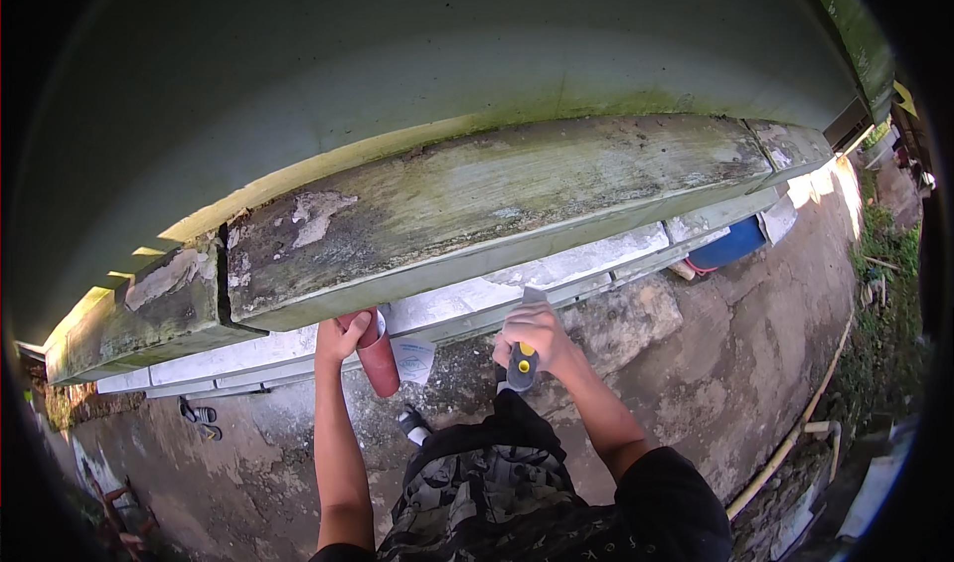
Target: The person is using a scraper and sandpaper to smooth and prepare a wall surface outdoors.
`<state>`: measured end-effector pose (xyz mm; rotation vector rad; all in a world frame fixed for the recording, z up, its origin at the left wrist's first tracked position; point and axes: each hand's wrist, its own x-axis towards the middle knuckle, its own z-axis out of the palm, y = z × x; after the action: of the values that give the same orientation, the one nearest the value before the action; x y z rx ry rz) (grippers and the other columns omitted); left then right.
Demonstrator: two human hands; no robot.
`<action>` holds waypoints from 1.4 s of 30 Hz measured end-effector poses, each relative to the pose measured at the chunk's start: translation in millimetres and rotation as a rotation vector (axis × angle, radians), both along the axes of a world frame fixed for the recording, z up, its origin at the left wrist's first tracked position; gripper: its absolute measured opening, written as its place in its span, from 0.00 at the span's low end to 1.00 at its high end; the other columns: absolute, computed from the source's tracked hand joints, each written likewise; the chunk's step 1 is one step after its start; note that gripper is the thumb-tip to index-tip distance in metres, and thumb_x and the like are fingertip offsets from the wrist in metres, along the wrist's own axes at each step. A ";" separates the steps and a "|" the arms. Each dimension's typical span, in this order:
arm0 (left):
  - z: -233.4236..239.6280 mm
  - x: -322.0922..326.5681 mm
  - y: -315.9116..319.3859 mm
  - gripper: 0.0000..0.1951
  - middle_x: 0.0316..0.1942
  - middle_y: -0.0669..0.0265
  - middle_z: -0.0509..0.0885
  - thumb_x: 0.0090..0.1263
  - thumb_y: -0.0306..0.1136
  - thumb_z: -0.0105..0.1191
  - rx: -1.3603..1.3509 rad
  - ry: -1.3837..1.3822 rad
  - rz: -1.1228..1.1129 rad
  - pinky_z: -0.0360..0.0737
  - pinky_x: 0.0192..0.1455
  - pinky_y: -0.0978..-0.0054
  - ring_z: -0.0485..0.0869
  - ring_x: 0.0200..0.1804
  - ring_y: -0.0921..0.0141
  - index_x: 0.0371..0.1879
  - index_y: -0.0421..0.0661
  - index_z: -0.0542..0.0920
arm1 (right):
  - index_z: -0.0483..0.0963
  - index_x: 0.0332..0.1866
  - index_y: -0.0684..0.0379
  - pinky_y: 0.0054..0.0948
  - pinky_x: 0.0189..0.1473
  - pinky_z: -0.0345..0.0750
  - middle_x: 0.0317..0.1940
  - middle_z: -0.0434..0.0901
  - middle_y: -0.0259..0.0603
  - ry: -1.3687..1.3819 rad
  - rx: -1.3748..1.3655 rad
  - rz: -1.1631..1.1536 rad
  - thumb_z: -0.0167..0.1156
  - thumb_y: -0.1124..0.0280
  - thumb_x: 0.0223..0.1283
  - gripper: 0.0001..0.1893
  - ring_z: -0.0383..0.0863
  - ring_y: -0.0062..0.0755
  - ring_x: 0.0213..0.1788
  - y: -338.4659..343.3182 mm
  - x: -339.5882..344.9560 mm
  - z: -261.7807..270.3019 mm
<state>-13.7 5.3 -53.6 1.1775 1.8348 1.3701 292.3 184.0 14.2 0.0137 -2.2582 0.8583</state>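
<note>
My left hand [345, 338] grips a reddish cylindrical container [378, 364], with its whitish inside showing at the rim, close under the mossy ledge. To its right, my right hand [535, 332] is closed around a putty knife [534, 294] with a dark grey and yellow handle; its flat metal blade points to the lower ledge. That lower masonry ledge [447, 301] has a whitish surface and runs below the upper concrete ledge [477, 197], whose top has green stains and flaking paint. Whether the blade touches the ledge, I cannot tell.
A printed paper sheet [417, 359] hangs by the lower ledge. A blue tub [729, 244] stands under the ledge at right. Sandals [201, 417] lie on the concrete ground at left. A pipe [801, 420] runs along the right side. The wall [447, 62] rises beyond the upper ledge.
</note>
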 end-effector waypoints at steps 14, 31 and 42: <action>5.4 7.7 1.2 0.18 0.44 0.58 0.85 0.60 0.37 0.59 0.088 0.022 0.096 0.76 0.55 0.66 0.82 0.49 0.64 0.46 0.39 0.82 | 0.73 0.21 0.58 0.33 0.27 0.76 0.19 0.80 0.37 -0.049 0.038 -0.031 0.70 0.74 0.34 0.10 0.82 0.39 0.23 8.0 -1.9 -11.4; -2.6 4.4 3.0 0.17 0.44 0.58 0.85 0.59 0.36 0.60 0.126 -0.041 0.098 0.77 0.55 0.65 0.82 0.49 0.64 0.44 0.38 0.83 | 0.74 0.24 0.55 0.34 0.29 0.77 0.21 0.80 0.30 -0.051 0.099 -0.029 0.70 0.71 0.32 0.11 0.83 0.37 0.26 12.9 -9.0 -14.7; 1.1 4.4 -3.0 0.23 0.47 0.58 0.81 0.59 0.38 0.59 0.027 -0.067 0.080 0.73 0.59 0.66 0.79 0.51 0.65 0.51 0.37 0.77 | 0.74 0.22 0.56 0.34 0.28 0.77 0.20 0.81 0.33 -0.032 0.115 -0.065 0.71 0.71 0.33 0.11 0.82 0.36 0.23 0.1 -3.9 -8.8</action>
<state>-9.3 2.3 -52.6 1.0688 1.8389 1.4653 288.4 184.1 5.5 -0.0206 -2.3222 0.6984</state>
